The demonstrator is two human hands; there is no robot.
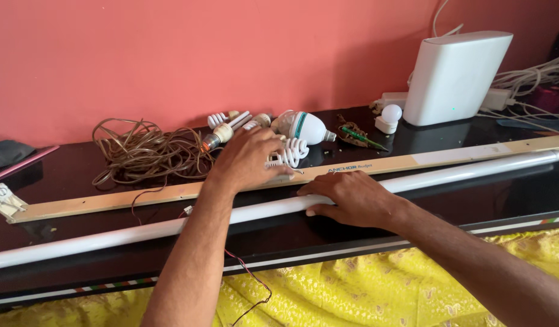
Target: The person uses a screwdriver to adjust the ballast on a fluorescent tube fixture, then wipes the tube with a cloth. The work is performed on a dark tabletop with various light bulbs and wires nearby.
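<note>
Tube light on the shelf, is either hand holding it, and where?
The right hand lies over the tube light near its middle, not clearly gripping. The left hand rests on the spiral bulb.
</note>
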